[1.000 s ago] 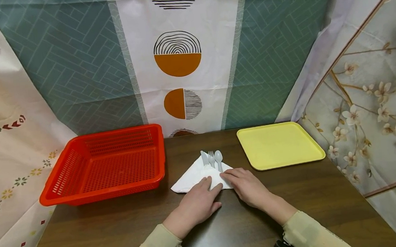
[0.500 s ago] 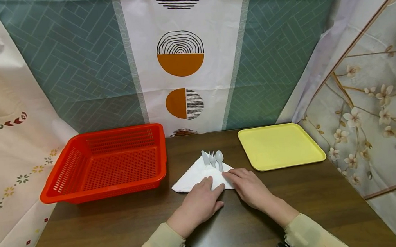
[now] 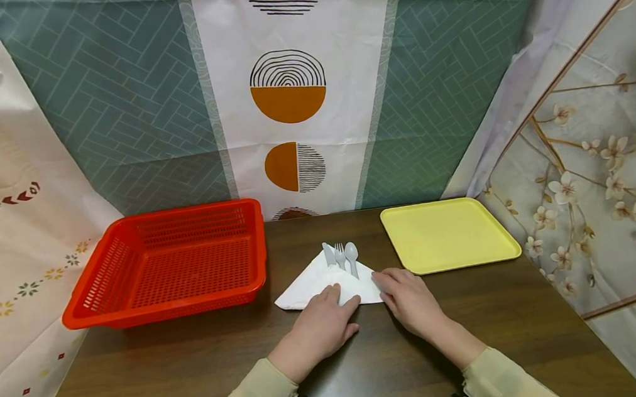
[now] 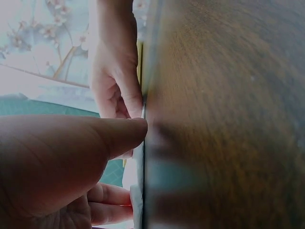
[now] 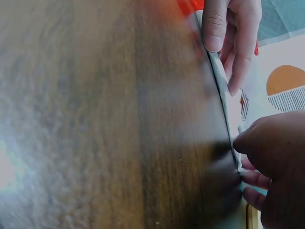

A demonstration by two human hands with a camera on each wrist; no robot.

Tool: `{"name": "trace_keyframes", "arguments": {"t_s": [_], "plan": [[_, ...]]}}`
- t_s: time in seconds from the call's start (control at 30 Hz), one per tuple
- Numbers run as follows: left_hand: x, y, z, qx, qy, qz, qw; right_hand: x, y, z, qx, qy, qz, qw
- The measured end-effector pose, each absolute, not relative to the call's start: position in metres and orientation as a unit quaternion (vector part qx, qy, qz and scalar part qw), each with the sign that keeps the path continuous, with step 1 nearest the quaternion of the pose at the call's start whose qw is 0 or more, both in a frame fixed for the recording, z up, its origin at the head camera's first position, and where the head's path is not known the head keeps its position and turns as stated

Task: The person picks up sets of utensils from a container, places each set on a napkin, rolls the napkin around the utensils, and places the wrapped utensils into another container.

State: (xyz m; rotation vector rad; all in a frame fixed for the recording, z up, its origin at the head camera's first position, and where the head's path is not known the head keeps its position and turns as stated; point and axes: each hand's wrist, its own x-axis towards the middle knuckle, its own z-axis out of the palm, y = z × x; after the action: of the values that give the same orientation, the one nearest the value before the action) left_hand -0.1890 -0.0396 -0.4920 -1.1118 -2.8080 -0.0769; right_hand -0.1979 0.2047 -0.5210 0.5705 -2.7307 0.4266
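Note:
A folded white napkin [image 3: 308, 282] lies on the table, with a grey plastic knife [image 3: 329, 254], fork [image 3: 340, 256] and spoon [image 3: 351, 257] side by side, their upper ends sticking out of its fold. The left hand [image 3: 320, 325] rests with extended fingers on the napkin's lower middle. At the napkin's right corner, the right hand [image 3: 409, 298] touches the paper with its fingertips. In the right wrist view the napkin [image 5: 223, 86] shows edge-on, the left hand [image 5: 236, 33] above and the right hand [image 5: 276, 157] below. The utensils' lower ends are hidden.
A red perforated basket [image 3: 188, 273] stands at the back left of the brown table [image 3: 196, 367]. At the back right lies a yellow tray [image 3: 450, 235]. Patterned cloths [image 3: 139, 100] hang behind the table and at both sides.
The right hand has slid a little to the right along the napkin, uncovering more of its right part. The left hand stays in place on the napkin.

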Motion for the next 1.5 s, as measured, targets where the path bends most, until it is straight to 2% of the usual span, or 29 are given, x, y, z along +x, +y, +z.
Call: {"name": "trace_keyframes", "arguments": {"t_s": [0.13, 0.63, 1.2, 1.5], "plan": [[-0.189, -0.04, -0.493, -0.366, -0.929, -0.026, 0.056, -0.198, 0.205, -0.519, 0.161, -0.967, 0.144, 0.131], [-0.189, -0.04, -0.492, -0.365, -0.929, -0.026, 0.052, -0.202, 0.198, -0.509, 0.047, -0.982, 0.163, 0.084], [-0.189, -0.04, -0.494, -0.36, -0.931, -0.025, 0.051, -0.21, 0.198, -0.498, 0.028, -0.985, 0.169, 0.031], [-0.19, -0.04, -0.494, -0.357, -0.933, -0.025, 0.039, -0.21, 0.2, -0.501, 0.052, -0.977, 0.202, 0.036]]}}
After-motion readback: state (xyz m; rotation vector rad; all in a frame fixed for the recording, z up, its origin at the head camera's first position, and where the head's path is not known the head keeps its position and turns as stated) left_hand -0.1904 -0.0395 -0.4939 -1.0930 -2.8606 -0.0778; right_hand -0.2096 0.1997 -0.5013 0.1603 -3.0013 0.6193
